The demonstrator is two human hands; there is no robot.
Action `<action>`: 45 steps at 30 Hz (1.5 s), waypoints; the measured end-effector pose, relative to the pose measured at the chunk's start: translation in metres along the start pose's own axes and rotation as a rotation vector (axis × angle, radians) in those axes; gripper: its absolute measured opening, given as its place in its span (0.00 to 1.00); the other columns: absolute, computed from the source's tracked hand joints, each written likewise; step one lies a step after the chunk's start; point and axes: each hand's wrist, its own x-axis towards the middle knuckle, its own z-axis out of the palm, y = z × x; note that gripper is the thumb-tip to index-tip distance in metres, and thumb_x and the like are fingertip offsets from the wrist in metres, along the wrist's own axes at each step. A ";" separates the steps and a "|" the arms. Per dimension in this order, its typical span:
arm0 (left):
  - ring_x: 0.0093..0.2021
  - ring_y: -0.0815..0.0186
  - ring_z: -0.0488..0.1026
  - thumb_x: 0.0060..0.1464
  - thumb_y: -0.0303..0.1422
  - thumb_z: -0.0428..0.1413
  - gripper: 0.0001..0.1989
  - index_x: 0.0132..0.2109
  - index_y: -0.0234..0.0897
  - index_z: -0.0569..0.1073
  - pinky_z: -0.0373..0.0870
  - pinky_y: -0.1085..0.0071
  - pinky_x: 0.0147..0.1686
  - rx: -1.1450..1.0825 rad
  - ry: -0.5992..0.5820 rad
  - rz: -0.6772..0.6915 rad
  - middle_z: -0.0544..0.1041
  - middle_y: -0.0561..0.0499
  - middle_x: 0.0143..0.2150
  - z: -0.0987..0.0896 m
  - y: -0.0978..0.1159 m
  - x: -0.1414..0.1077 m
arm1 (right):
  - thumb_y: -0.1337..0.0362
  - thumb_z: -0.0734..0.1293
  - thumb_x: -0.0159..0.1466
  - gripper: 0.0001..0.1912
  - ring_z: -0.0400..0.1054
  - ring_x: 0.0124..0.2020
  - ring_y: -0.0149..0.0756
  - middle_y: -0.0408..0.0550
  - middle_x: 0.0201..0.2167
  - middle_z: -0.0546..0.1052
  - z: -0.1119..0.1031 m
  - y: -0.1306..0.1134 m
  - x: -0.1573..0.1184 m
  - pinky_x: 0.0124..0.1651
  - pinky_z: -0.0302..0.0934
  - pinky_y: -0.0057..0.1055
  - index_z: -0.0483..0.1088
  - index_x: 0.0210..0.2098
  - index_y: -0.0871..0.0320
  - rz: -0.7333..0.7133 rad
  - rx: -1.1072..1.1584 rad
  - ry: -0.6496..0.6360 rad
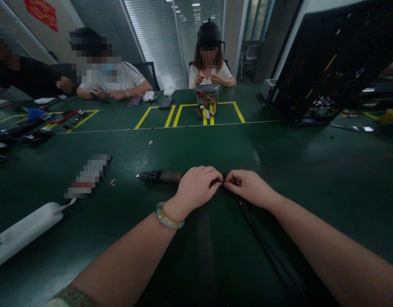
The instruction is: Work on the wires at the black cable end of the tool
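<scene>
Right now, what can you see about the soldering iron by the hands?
The soldering iron lies flat on the green mat, pointing left. It has a short, pointed metal tip, a black ribbed collar, and a brown, worn-looking grip. The left hand covers the grip's far end, so that end is hidden. The right hand is next to it. A black cord runs toward the person from beneath the hands, but I cannot see where it joins the iron.

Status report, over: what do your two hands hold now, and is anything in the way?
Left hand, right hand: pinching black cord together. Soldering iron on green mat, rear end under left hand. White power strip off to left, apart from hands.
</scene>
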 end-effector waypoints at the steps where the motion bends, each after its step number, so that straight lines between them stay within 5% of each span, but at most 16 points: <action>1: 0.42 0.63 0.71 0.60 0.33 0.54 0.05 0.41 0.42 0.73 0.66 0.63 0.43 0.001 0.000 -0.003 0.74 0.53 0.41 0.000 0.000 0.000 | 0.59 0.67 0.61 0.06 0.67 0.28 0.31 0.41 0.28 0.75 0.000 0.000 0.000 0.29 0.56 0.27 0.73 0.35 0.54 -0.002 -0.003 -0.006; 13: 0.41 0.63 0.71 0.61 0.34 0.53 0.06 0.42 0.41 0.73 0.66 0.63 0.42 -0.006 0.008 -0.027 0.75 0.52 0.42 -0.001 0.001 0.001 | 0.61 0.65 0.63 0.06 0.69 0.34 0.35 0.44 0.34 0.76 0.003 -0.006 -0.005 0.34 0.60 0.31 0.74 0.36 0.53 -0.013 -0.046 0.137; 45: 0.42 0.62 0.72 0.57 0.34 0.57 0.06 0.41 0.40 0.70 0.66 0.62 0.43 -0.022 0.036 -0.042 0.75 0.53 0.40 0.000 0.001 -0.001 | 0.59 0.66 0.61 0.07 0.66 0.29 0.32 0.42 0.30 0.75 0.001 0.004 -0.001 0.30 0.58 0.29 0.75 0.34 0.54 0.000 0.078 0.067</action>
